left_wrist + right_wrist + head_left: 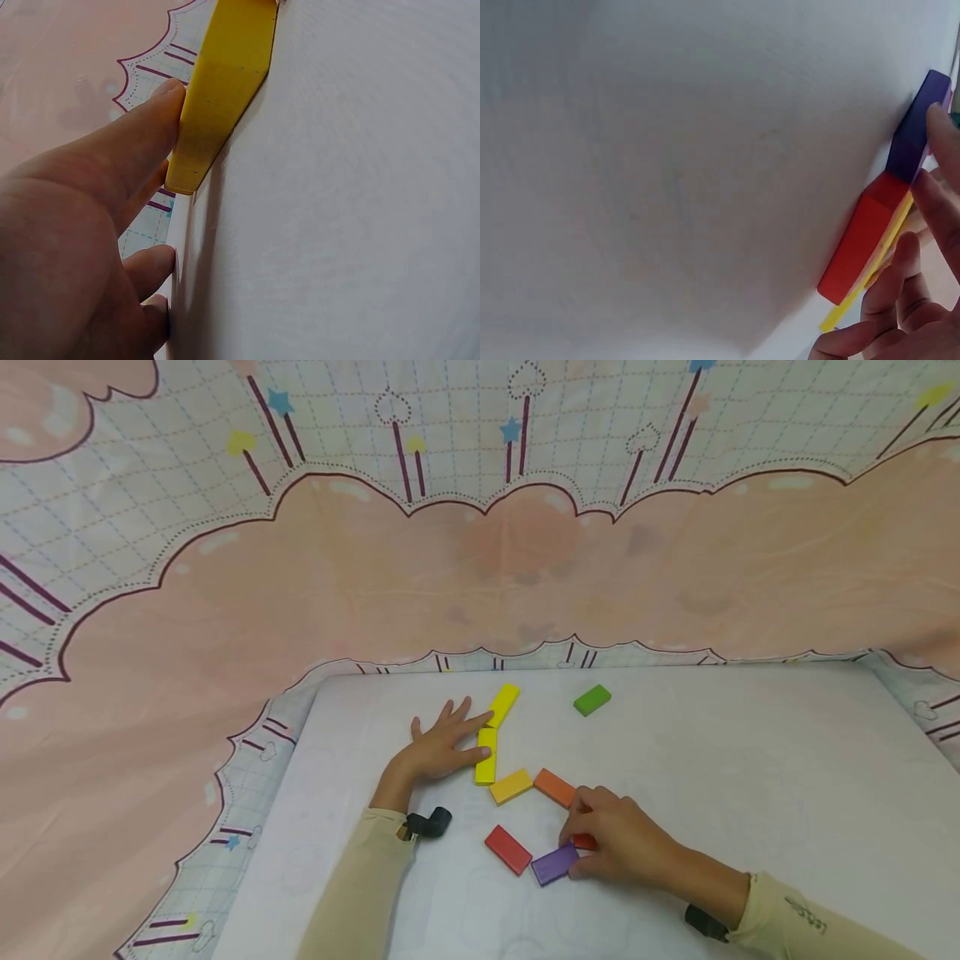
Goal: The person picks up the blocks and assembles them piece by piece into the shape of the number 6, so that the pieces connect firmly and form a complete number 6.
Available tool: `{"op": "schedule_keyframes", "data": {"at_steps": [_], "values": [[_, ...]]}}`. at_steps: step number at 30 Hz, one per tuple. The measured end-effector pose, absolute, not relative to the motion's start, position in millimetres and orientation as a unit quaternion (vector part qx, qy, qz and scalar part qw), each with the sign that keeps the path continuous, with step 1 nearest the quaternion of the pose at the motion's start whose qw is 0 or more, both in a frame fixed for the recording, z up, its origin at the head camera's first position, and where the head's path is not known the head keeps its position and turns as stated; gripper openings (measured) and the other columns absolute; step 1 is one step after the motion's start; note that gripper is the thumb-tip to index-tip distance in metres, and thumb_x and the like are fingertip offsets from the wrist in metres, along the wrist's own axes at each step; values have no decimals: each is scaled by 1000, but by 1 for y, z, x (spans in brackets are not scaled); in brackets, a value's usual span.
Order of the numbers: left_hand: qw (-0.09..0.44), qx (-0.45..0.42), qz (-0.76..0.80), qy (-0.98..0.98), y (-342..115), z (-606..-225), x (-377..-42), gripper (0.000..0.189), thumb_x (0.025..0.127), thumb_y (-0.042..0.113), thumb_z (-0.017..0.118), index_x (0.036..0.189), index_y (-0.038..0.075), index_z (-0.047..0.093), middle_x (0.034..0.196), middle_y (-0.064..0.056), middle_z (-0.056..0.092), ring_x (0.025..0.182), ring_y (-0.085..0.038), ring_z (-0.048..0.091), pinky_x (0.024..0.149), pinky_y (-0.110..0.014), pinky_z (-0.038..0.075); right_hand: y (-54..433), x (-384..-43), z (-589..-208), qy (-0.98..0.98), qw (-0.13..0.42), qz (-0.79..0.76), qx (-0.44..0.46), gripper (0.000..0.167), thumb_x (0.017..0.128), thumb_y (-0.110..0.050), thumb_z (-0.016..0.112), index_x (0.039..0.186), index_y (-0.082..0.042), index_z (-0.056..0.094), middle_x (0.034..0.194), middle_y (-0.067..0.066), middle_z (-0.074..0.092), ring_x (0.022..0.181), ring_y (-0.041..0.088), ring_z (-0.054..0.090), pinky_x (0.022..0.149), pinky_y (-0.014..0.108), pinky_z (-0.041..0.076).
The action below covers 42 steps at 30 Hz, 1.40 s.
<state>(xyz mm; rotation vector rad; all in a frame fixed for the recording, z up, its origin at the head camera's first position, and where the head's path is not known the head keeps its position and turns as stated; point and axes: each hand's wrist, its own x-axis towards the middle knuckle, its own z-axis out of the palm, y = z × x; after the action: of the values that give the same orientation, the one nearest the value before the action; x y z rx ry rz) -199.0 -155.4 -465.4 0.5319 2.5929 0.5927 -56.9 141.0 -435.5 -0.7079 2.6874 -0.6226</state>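
Note:
My left hand (441,750) lies with fingers spread at the two yellow blocks (486,767), which meet end to end. One finger reaches the joint between them and the thumb rests on the nearer one. In the left wrist view the thumb lies along the side of a yellow block (225,82). My right hand (626,839) pinches the right end of a purple block (553,866) between thumb and index finger. A red block (585,842), partly hidden under this hand, adjoins the purple one; in the right wrist view the red block (859,240) touches its end.
An amber block (512,787) and an orange block (555,787) continue the bent row from the yellow ones. Another red block (507,850) lies left of the purple one. Farther back is a lone green block (592,701). A patterned cloth (450,585) hangs behind the white table (750,760).

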Motion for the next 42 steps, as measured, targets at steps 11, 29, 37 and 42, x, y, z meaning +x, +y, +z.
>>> {"op": "schedule_keyframes", "data": {"at_steps": [11,29,37,42], "values": [[213,189,211,935,-155,-464,-198,70,96,60,58,159,45,30,174,1,6,161,-29,-6,116,-76,-13,110,-61,-431,933,108,-213,-268,22,81,-44,86,100,-32,82,91,-17,51,90,3,44,69,27,35],[211,192,201,937,-155,-465,-199,70,96,61,56,159,44,30,174,1,6,161,-29,-6,116,-76,-12,92,-59,-436,931,88,-213,-282,15,76,-37,90,88,-31,82,87,-16,51,88,2,46,71,29,37],[211,190,202,937,-155,-466,-199,70,96,60,57,159,45,30,174,1,6,161,-28,-7,116,-76,-12,91,-60,-435,933,95,-218,-271,16,77,-38,89,88,-30,82,87,-17,53,88,1,47,70,30,36],[214,191,207,935,-155,-465,-199,69,97,59,57,159,44,30,174,1,5,161,-28,-7,115,-76,-13,97,-69,-430,943,94,-207,-241,18,77,-40,89,90,-30,82,87,-16,56,86,4,48,70,29,39]]}}
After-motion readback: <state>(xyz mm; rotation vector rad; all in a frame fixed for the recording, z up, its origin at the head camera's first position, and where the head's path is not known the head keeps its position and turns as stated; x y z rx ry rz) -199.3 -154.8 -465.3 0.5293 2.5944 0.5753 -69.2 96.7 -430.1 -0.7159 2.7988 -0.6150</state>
